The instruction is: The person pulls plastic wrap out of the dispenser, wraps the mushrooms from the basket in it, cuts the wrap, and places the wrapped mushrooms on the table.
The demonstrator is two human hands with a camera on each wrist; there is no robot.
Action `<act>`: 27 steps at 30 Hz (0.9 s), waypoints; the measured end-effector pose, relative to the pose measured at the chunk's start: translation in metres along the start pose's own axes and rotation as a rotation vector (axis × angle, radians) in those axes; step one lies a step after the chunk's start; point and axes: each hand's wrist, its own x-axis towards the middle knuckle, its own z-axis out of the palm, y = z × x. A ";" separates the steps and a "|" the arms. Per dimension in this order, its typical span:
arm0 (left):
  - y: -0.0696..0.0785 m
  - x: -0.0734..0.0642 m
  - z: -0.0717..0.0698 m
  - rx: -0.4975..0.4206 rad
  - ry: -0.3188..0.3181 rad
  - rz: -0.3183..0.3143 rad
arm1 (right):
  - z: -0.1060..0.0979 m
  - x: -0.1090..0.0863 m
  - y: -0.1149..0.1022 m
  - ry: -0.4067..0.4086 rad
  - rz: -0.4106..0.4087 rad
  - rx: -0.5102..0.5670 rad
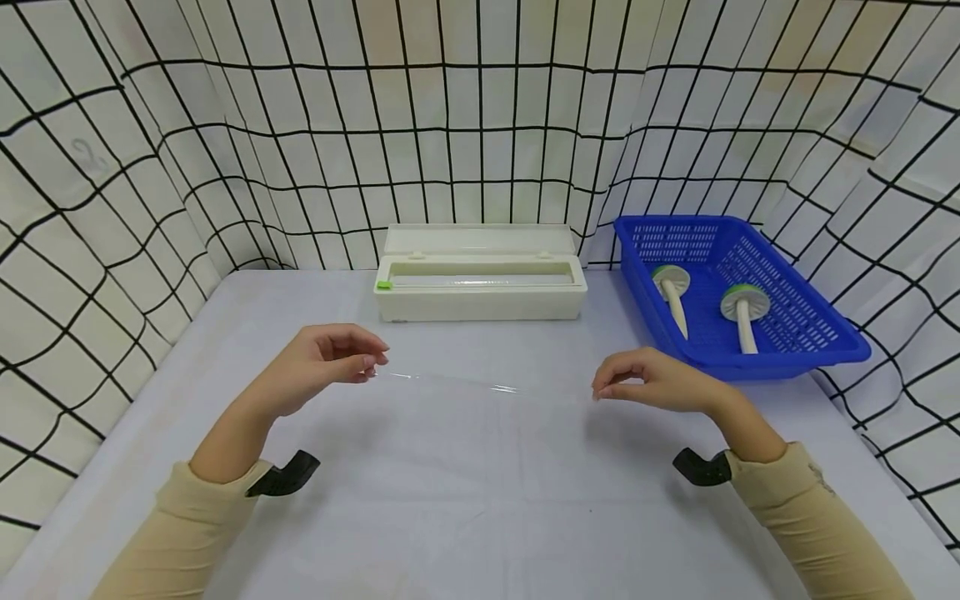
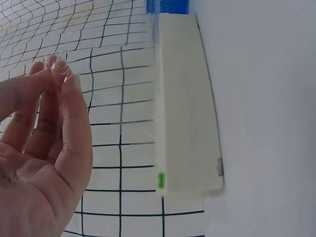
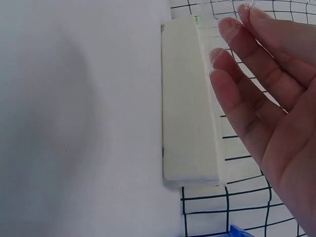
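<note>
A sheet of clear plastic wrap (image 1: 504,388) stretches between my two hands above the white table; only its shiny upper edge shows well. My left hand (image 1: 330,367) pinches one end between thumb and fingertips, and crinkled film (image 2: 60,66) shows there in the left wrist view. At the other end my right hand (image 1: 652,379) pinches the wrap with thumb and fingers. Behind the hands stands a white wrap dispenser box (image 1: 480,303), its lid (image 1: 480,239) raised and a roll (image 1: 480,281) visible inside. A small green slider (image 1: 385,285) sits at its left end.
To the right stands a blue plastic basket (image 1: 750,364) holding two white-handled tools with round green-edged heads, one of them a tool (image 1: 745,312) lying toward the right. Black wire grid panels (image 1: 480,133) enclose the back and sides of the table (image 1: 480,517).
</note>
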 end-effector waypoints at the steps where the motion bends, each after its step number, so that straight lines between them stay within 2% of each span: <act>1: -0.002 0.001 0.000 -0.004 -0.004 -0.016 | 0.001 0.000 0.001 -0.005 0.010 0.000; 8: -0.010 0.006 -0.001 0.004 -0.052 -0.127 | 0.005 0.003 0.003 -0.039 0.066 -0.028; 17: -0.034 0.017 0.002 0.032 -0.188 -0.228 | 0.008 0.008 0.011 -0.090 0.102 -0.090; 23: -0.047 0.022 0.003 0.032 -0.264 -0.276 | 0.009 0.011 0.017 -0.112 0.111 -0.131; 27: -0.053 0.024 0.003 0.032 -0.274 -0.292 | 0.012 0.014 0.021 -0.123 0.104 -0.162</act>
